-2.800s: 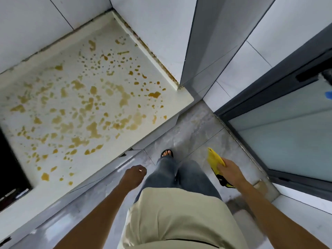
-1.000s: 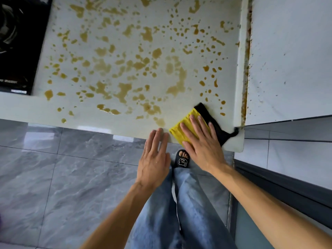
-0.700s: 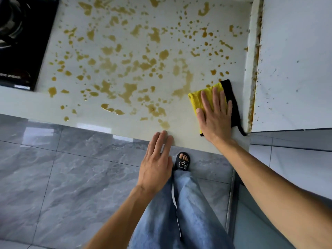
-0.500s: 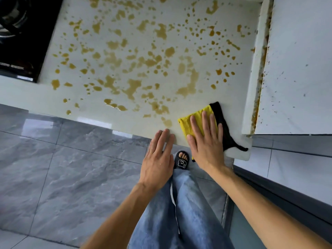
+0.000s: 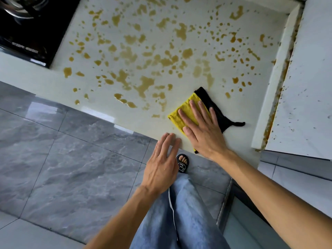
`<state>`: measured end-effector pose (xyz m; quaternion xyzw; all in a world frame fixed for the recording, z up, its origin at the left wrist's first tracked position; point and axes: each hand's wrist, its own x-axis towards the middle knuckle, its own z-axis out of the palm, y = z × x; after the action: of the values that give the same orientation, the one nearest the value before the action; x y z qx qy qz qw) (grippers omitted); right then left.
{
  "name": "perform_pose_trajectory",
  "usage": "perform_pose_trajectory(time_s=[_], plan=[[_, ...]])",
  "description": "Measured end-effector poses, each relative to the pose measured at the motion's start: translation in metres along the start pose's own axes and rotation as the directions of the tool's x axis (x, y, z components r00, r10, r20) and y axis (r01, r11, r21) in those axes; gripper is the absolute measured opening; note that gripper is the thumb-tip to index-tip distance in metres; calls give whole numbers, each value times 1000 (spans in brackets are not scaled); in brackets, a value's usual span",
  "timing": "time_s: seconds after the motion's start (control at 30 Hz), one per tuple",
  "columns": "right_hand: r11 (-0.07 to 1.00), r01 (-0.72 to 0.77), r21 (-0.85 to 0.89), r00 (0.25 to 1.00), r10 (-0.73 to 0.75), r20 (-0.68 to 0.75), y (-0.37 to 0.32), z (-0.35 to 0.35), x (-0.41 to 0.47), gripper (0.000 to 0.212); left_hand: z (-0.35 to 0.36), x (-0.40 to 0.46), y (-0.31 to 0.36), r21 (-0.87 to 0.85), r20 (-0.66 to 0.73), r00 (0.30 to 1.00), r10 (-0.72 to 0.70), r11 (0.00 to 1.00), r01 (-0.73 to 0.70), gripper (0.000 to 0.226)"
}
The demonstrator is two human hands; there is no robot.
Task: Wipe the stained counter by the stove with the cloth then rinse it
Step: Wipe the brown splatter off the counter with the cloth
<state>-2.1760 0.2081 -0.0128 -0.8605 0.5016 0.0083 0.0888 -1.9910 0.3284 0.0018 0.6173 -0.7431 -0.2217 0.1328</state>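
A cream counter [image 5: 239,112] is spattered with many yellow-brown stains [image 5: 143,83]. A yellow cloth with a black edge [image 5: 181,112] lies flat near the counter's front right corner. My right hand [image 5: 203,130] presses flat on the cloth, fingers spread. My left hand [image 5: 162,166] rests open with its fingertips on the counter's front edge, just left of the cloth, holding nothing. The strip of counter right of the cloth looks free of stains.
A black stove [image 5: 27,27] sits at the counter's left end. A white tiled wall [image 5: 305,87] with brown grime along its base borders the counter on the right. Grey floor tiles [image 5: 71,159] lie below, with my jeans and a sandalled foot [image 5: 182,163].
I walked up to the counter and laid the cloth on it. My right hand has slid the cloth back and forth near the right corner; it now sits slightly farther in than half a second ago.
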Motion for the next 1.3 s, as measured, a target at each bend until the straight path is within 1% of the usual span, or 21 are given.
perform_pose_trajectory(time_s=[0.1, 0.17, 0.23, 0.3, 0.37, 0.43, 0.5, 0.57, 0.67, 0.8, 0.83, 0.9, 1.0, 1.07, 1.2, 1.23, 1.3], plan=[[990, 139, 4, 989, -139, 47, -8, 1, -12, 56, 1, 1, -1, 18, 11, 1000, -11, 1000, 11, 67], [971, 240, 8, 968, -240, 78, -11, -5, 16, 56, 3, 1, -1, 32, 20, 999, -45, 999, 44, 71], [936, 350, 20, 931, -351, 100, -17, -12, 53, 55, 4, -1, -3, 41, 11, 997, -70, 997, 70, 73], [917, 398, 33, 911, -399, 102, -23, -16, 87, 55, 6, -3, -3, 53, -7, 998, -66, 996, 66, 75], [934, 354, 42, 929, -356, 98, -24, -21, 111, 54, 8, -3, -2, 58, -18, 997, -74, 995, 75, 76], [974, 223, 40, 971, -226, 80, -17, -24, 119, 54, 10, -2, 1, 51, -20, 995, -93, 994, 94, 75], [996, 89, 27, 995, -90, 39, -6, -24, 108, 55, 11, -2, 3, 35, -10, 994, -113, 993, 113, 74], [1000, 12, 13, 1000, -12, -3, -3, -19, 83, 56, 11, -2, 5, 33, -7, 992, -123, 992, 123, 74], [1000, 8, 0, 1000, -8, -7, -14, -10, 51, 60, 8, -1, 6, 46, 2, 992, -123, 991, 123, 75], [997, 65, 35, 998, -65, -15, -8, -14, 76, 64, 5, 0, 7, 66, -6, 993, -115, 991, 115, 74], [998, 49, 32, 999, -48, -20, -1, -16, 87, 64, 4, 0, 6, 66, -13, 994, -112, 991, 113, 74], [999, -44, 24, 999, 44, -23, 13, -18, 102, 63, 3, 0, 5, 53, -14, 994, -109, 993, 109, 74], [983, -182, 28, 982, 183, -40, 19, -18, 83, 63, 3, -2, 6, 69, 3, 994, -106, 992, 106, 75], [981, -195, 13, 979, 196, -51, 13, -13, 49, 63, 4, -2, 6, 86, 7, 995, -98, 992, 97, 76], [983, -183, -1, 983, 183, -4, 25, -4, -18, 62, 7, -2, 1, 90, 1, 996, -84, 992, 83, 81], [977, -212, 4, 977, 212, -6, 35, -6, -19, 62, 7, -2, 0, 94, -3, 997, -83, 992, 83, 82], [948, -318, 14, 947, 319, -39, 52, -12, 0, 61, 8, -2, -2, 89, -8, 996, -86, 992, 87, 80]])
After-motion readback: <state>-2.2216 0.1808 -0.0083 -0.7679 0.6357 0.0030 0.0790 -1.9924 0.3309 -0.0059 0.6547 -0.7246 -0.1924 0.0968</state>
